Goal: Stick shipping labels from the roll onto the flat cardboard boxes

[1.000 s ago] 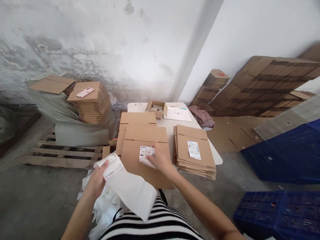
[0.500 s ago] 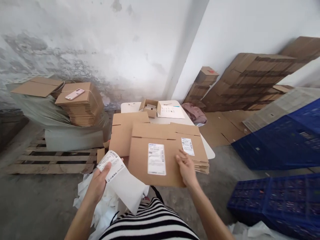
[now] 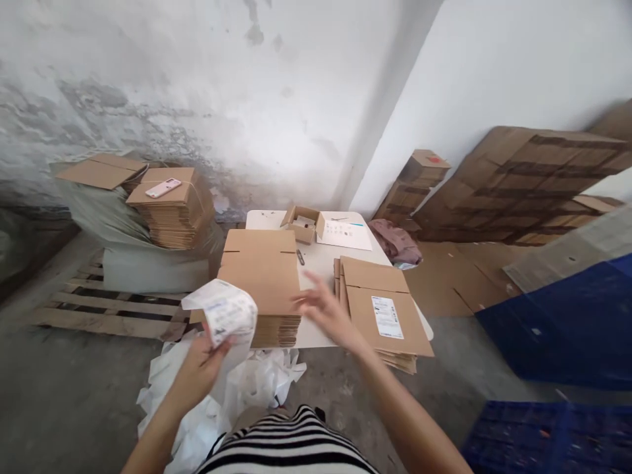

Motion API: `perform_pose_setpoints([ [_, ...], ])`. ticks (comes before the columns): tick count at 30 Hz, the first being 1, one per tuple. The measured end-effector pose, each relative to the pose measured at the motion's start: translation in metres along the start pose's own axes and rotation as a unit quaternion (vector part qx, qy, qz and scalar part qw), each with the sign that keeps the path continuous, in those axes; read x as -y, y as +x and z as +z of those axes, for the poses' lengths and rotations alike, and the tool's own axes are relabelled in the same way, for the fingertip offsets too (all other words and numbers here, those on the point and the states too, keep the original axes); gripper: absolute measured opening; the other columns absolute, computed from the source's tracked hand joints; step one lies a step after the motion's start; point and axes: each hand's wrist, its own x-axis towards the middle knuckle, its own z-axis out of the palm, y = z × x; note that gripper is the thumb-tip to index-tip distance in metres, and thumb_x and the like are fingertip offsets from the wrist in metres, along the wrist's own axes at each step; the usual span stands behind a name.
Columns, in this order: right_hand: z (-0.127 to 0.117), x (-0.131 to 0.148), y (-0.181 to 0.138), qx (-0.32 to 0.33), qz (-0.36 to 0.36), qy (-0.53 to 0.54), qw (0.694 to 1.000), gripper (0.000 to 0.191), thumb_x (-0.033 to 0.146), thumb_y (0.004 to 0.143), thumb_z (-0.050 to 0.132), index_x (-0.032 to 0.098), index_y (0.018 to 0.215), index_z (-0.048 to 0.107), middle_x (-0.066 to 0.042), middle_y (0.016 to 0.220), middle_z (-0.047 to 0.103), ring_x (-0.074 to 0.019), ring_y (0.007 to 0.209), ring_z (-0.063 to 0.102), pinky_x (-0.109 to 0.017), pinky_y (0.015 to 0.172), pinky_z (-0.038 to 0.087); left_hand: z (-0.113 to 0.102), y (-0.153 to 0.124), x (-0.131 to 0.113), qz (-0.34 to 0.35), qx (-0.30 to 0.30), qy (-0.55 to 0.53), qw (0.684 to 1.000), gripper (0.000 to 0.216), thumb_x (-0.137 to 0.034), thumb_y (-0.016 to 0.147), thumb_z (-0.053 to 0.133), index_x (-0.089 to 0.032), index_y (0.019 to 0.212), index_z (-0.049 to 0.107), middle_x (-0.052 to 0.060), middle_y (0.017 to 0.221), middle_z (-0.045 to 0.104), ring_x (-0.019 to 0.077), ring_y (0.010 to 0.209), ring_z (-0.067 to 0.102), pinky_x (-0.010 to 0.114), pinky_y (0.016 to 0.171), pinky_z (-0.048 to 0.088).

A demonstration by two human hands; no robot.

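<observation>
My left hand (image 3: 205, 365) grips a strip of printed shipping labels (image 3: 230, 313), which curls up over the fingers and is blurred by motion. Fingers apart and holding nothing, my right hand (image 3: 323, 306) hovers over the table between two cardboard piles. Left of it is a stack of flattened cartons (image 3: 259, 273) with a plain top. On the right lies a second pile of flat cartons (image 3: 363, 309); its top piece carries a white label (image 3: 388, 317) and sits at a slight angle.
The white table (image 3: 320, 336) also bears a small open box (image 3: 302, 224), a printed sheet (image 3: 344, 235) and a dark cutter-like tool (image 3: 300, 257). White backing paper (image 3: 261, 378) heaps below. Left, a phone (image 3: 162, 188) rests on bundled cartons; blue crates (image 3: 528, 434) stand right.
The labelled carton at my right hand has moved right onto the labelled pile and been let go. My right hand has come back left, toward the plain stack. The label strip has been lifted.
</observation>
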Motion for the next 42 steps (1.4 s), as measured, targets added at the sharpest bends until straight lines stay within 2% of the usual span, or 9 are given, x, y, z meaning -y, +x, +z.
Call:
perform_pose_setpoints([
  [3,0.07,0.041,0.01,0.134,-0.057,0.028,0.989,0.039,0.031,0.081,0.068,0.023,0.117,0.058,-0.004,0.104,0.067,-0.0164,0.093,0.062,-0.033,0.086,0.049,0.0,0.0,0.006,-0.018,0.049,-0.011,0.999,0.035,-0.008,0.06,0.08,-0.02,0.093,0.077,0.011,0.113,0.072,0.0328,0.136,0.04,0.039,0.115,0.025],
  [6,0.099,0.047,0.014,0.089,-0.081,-0.007,0.993,0.022,0.019,0.085,0.061,0.021,0.107,0.062,-0.003,0.1,0.067,-0.0157,0.091,0.062,-0.03,0.083,0.049,-0.015,0.006,0.01,-0.106,0.057,-0.163,0.979,0.039,-0.028,0.071,0.076,-0.018,0.108,0.073,0.013,0.125,0.066,0.0354,0.132,0.044,0.045,0.109,0.035],
  [9,0.117,0.034,0.019,0.107,-0.123,-0.073,0.984,0.045,0.011,0.083,0.059,0.024,0.125,0.055,-0.005,0.114,0.065,-0.0176,0.097,0.062,-0.032,0.085,0.048,-0.027,0.019,0.006,-0.182,0.015,-0.32,0.93,0.044,-0.042,0.083,0.061,-0.012,0.116,0.068,0.016,0.123,0.067,0.0354,0.122,0.055,0.047,0.1,0.046],
  [16,0.15,0.029,0.049,0.053,-0.174,-0.147,0.972,0.022,0.009,0.085,0.056,0.023,0.1,0.064,-0.002,0.098,0.069,-0.0164,0.092,0.061,-0.03,0.084,0.046,-0.038,0.056,-0.005,-0.236,-0.041,-0.263,0.935,0.04,-0.021,0.085,0.059,-0.006,0.122,0.063,0.016,0.115,0.071,0.0287,0.108,0.066,0.034,0.087,0.055],
  [23,0.154,0.035,0.072,0.045,-0.16,-0.129,0.978,0.015,0.015,0.084,0.065,0.019,0.096,0.058,-0.004,0.102,0.065,-0.0159,0.101,0.057,-0.031,0.092,0.044,-0.066,0.091,-0.005,-0.299,-0.058,-0.29,0.907,0.049,-0.02,0.092,0.041,-0.011,0.139,0.048,0.016,0.111,0.072,0.0309,0.101,0.069,0.046,0.088,0.055],
  [32,0.168,0.039,0.073,0.022,-0.138,-0.07,0.988,0.006,0.016,0.087,0.06,0.02,0.084,0.063,-0.002,0.084,0.062,-0.0138,0.085,0.058,-0.025,0.078,0.048,-0.06,0.089,-0.006,-0.295,-0.011,-0.328,0.898,0.046,-0.023,0.094,0.04,-0.008,0.136,0.05,0.017,0.114,0.071,0.0306,0.108,0.066,0.045,0.095,0.052],
  [35,0.147,0.057,0.076,0.003,-0.173,-0.067,0.983,0.01,0.019,0.089,0.054,0.02,0.081,0.059,-0.004,0.09,0.057,-0.0159,0.093,0.055,-0.03,0.084,0.046,-0.072,0.097,0.006,-0.264,-0.051,-0.328,0.906,0.043,-0.024,0.094,0.042,-0.007,0.13,0.056,0.017,0.112,0.071,0.0301,0.109,0.065,0.044,0.094,0.053],
  [39,0.092,0.062,0.101,-0.134,-0.137,0.012,0.981,0.017,0.035,0.095,0.045,0.022,0.085,0.049,-0.001,0.08,0.051,-0.0135,0.075,0.052,-0.026,0.07,0.045,-0.104,0.113,0.031,-0.13,-0.217,-0.29,0.923,0.037,-0.018,0.094,0.039,-0.009,0.121,0.062,0.013,0.103,0.075,0.0233,0.107,0.067,0.034,0.088,0.056],
  [42,0.071,0.035,0.127,-0.172,-0.031,-0.153,0.973,0.026,0.046,0.092,0.046,0.021,0.088,0.051,-0.001,0.077,0.053,-0.0155,0.072,0.052,-0.028,0.068,0.045,-0.109,0.112,0.039,-0.123,-0.19,-0.267,0.937,0.033,-0.02,0.093,0.045,-0.011,0.118,0.064,0.013,0.107,0.074,0.0251,0.108,0.066,0.035,0.089,0.056],
])
